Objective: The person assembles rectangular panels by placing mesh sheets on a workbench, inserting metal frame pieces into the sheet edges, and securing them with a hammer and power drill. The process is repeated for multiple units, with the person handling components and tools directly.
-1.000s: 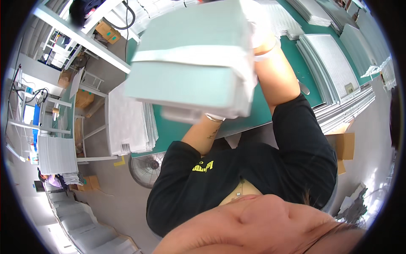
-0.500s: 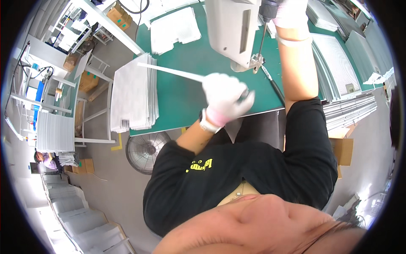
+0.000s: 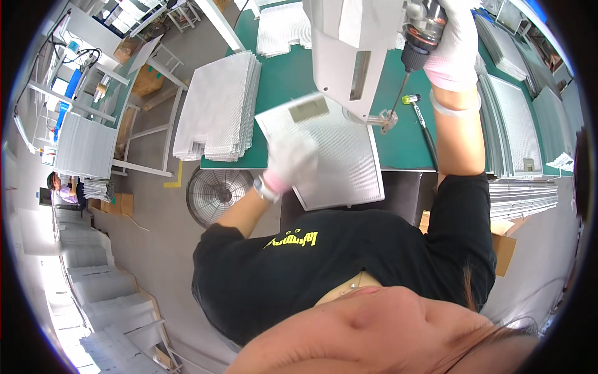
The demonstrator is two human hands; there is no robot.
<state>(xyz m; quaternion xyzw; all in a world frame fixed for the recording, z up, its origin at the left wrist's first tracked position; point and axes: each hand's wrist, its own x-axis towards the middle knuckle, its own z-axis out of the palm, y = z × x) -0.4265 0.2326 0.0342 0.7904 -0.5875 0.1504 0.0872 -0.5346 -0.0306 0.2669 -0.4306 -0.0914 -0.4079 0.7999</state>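
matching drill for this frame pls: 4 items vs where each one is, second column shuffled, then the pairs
Items:
1. flat silver mesh filter panel
2. powered screwdriver with chrome collar
3. round grey floor fan
4. stack of silver mesh sheets

Places:
A. on the floor beside the green table
B. gripped in the gloved right hand
C. piled at the table's left end
D. under the gloved left hand, at the table's near edge

Pairs: 1-D, 2-B, 3-A, 4-C

White gloves (image 3: 291, 163), silver perforated mesh panel (image 3: 336, 156), green table (image 3: 293, 81), black shirt (image 3: 349, 262).
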